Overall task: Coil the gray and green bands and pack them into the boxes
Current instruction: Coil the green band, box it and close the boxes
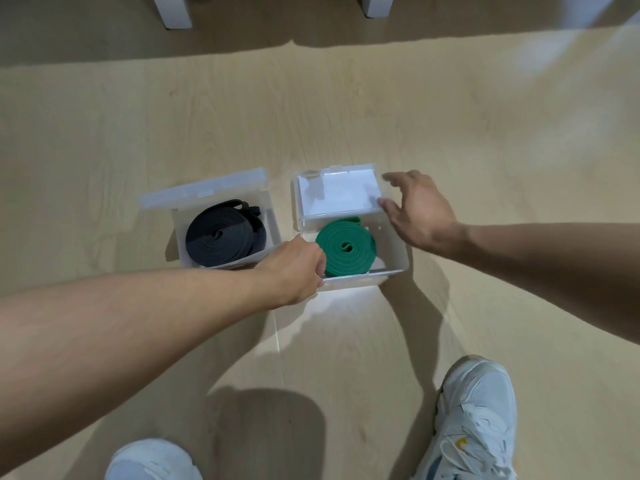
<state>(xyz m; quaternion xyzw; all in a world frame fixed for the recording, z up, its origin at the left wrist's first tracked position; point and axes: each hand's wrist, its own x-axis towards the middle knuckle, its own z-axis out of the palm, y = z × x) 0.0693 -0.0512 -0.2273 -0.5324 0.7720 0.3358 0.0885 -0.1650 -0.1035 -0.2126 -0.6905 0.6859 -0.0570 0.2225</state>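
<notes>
Two clear plastic boxes stand side by side on the wooden floor. The left box [273, 223] holds a coiled dark gray band [221, 239], its lid [204, 190] laid back. The right box [394, 247] holds a coiled green band [346, 247]. Its lid [337, 195] stands half raised, with white paper behind it. My left hand [294, 268] grips the right box's near left corner, fingers curled at the edge beside the green coil. My right hand [419, 209] touches the lid's right edge with spread fingers.
My two white sneakers [474, 420] stand on the floor at the bottom of the view. Two white furniture legs [173, 10] stand at the far edge. Bare wooden floor [519, 150] surrounds the boxes.
</notes>
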